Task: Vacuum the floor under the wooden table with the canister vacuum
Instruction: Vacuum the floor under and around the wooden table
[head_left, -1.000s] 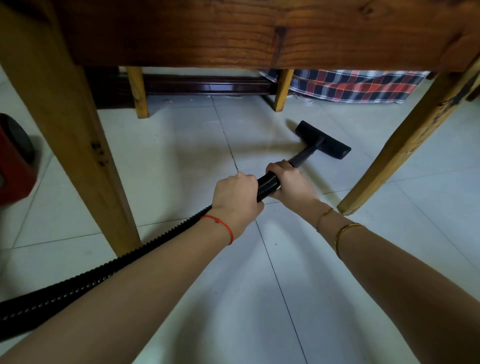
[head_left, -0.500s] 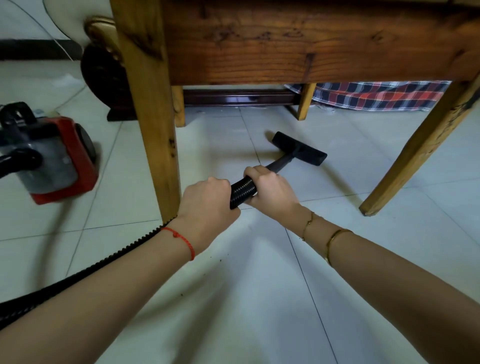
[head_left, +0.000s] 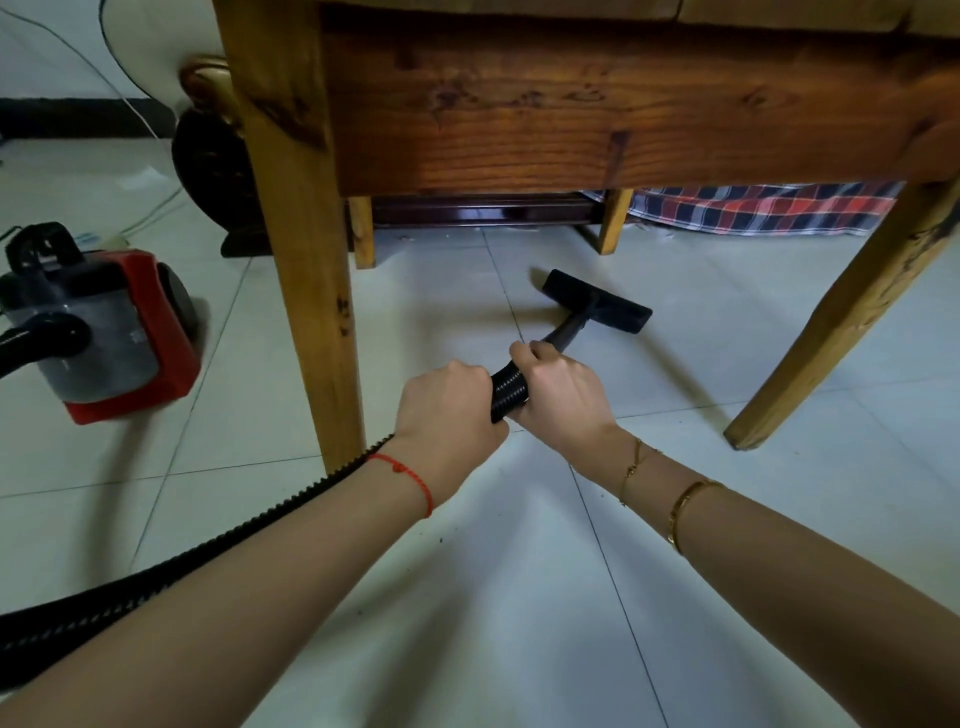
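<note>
Both hands hold the vacuum's black ribbed hose (head_left: 508, 388) low over the white tiled floor (head_left: 519, 597). My left hand (head_left: 447, 410) grips the hose from behind, my right hand (head_left: 561, 400) grips it further forward where it meets the short black tube. The flat black floor nozzle (head_left: 597, 301) lies on the tiles under the wooden table (head_left: 597, 119), between its legs. The red and grey canister vacuum (head_left: 104, 327) stands on the floor at the left, outside the table's near left leg (head_left: 306, 260).
The hose trails back left past the near left leg to the frame's bottom-left corner. The near right leg (head_left: 841, 322) slants at the right. A plaid cloth (head_left: 769, 208) hangs behind the far legs. A dark fan base (head_left: 213, 171) and white cable sit at the back left.
The view has pulled back and swung left, bringing the canister into sight. The nozzle has slid from near the far right leg toward the middle under the table. Both hands keep their grip.
</note>
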